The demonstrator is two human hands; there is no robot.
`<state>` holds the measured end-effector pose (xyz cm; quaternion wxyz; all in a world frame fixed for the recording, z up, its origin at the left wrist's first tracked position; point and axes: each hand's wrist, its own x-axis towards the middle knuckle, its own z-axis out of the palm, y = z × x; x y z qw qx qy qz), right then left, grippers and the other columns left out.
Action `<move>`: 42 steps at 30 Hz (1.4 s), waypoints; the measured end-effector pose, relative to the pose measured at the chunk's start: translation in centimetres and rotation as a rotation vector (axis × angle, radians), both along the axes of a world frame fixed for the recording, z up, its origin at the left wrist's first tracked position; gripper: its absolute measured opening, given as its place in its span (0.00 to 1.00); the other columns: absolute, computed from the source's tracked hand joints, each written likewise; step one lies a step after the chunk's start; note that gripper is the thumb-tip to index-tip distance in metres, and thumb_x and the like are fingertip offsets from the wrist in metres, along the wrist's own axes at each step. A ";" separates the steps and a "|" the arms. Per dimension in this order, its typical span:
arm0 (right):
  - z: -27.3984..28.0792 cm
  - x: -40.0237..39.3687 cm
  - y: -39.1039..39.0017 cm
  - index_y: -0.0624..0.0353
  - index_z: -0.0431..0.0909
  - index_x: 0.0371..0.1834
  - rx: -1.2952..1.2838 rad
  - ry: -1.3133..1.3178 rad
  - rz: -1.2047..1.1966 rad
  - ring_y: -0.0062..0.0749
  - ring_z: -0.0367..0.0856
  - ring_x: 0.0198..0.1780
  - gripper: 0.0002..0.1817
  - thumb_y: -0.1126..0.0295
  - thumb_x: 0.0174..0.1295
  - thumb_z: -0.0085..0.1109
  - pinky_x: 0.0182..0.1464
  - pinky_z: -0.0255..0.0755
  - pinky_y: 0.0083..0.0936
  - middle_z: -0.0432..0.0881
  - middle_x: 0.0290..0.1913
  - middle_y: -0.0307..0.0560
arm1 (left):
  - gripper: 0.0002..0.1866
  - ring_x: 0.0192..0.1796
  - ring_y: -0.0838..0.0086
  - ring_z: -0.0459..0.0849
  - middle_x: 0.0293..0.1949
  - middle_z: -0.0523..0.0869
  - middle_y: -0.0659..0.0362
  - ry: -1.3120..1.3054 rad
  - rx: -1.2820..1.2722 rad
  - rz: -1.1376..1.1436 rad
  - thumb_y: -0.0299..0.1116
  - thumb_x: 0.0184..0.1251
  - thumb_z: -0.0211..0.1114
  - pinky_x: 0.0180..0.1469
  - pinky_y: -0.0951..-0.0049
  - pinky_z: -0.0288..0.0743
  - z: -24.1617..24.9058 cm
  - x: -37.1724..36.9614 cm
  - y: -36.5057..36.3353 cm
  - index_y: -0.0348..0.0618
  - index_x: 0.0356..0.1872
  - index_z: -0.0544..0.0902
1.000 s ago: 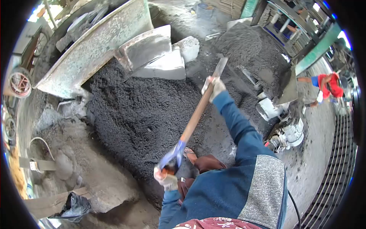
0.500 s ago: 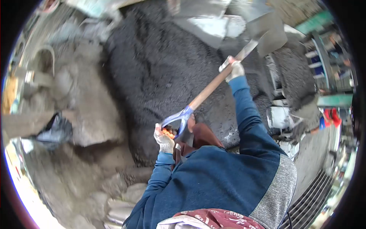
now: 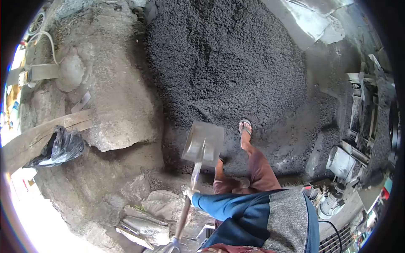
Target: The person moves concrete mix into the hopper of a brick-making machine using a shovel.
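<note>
My right hand (image 3: 190,193), in a pale work glove, is closed around the shovel's shaft just below the metal socket. The shovel (image 3: 205,141) has a flat, squarish metal blade with no load visible on it. Its blade points away from me, left of my forward foot, above the dark ground. A wooden shaft runs back past my left side to a blue handle (image 3: 174,245) at the bottom edge. My left hand does not show. Ahead spreads a broad pile of dark, grainy material (image 3: 228,71).
A rough, pale stone-like ledge (image 3: 122,101) borders the pile on the left. On it lie a wooden beam (image 3: 50,133) and a black plastic bag (image 3: 63,147). My sandalled foot (image 3: 245,128) stands at the pile's edge. To the right are a white container (image 3: 341,162) and metal parts.
The shovel has swung from the upper right round to my left, its blade now nearer my legs. My left hand, earlier at the blue handle, has left the view. The view has shifted.
</note>
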<state>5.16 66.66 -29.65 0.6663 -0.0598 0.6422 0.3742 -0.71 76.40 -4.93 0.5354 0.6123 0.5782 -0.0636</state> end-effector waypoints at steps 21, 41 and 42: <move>-5.6 9.8 -37.9 0.49 0.73 0.34 -0.702 -0.262 -0.160 0.39 0.72 0.22 0.05 0.64 0.64 0.58 0.28 0.71 0.44 0.72 0.24 0.41 | 0.29 0.16 0.71 0.70 0.17 0.72 0.61 -0.014 -0.350 0.156 0.66 0.64 0.54 0.18 0.71 0.63 -19.5 -1.1 -8.9 0.50 0.22 0.71; 38.1 3.4 -79.8 0.54 0.73 0.38 -1.295 -1.087 -1.373 0.32 0.75 0.24 0.07 0.65 0.69 0.46 0.28 0.76 0.33 0.74 0.26 0.39 | 0.22 0.32 0.67 0.75 0.23 0.70 0.62 -2.131 0.248 -2.233 0.55 0.46 0.70 0.47 0.58 0.71 21.6 22.7 -52.2 0.51 0.19 0.71; 35.0 0.4 -80.9 0.53 0.73 0.38 -1.317 -1.215 -1.144 0.30 0.73 0.22 0.08 0.64 0.71 0.46 0.28 0.72 0.32 0.75 0.25 0.39 | 0.20 0.35 0.67 0.76 0.25 0.72 0.63 -2.162 0.206 -2.246 0.54 0.46 0.71 0.53 0.58 0.70 17.8 21.0 -52.5 0.51 0.22 0.74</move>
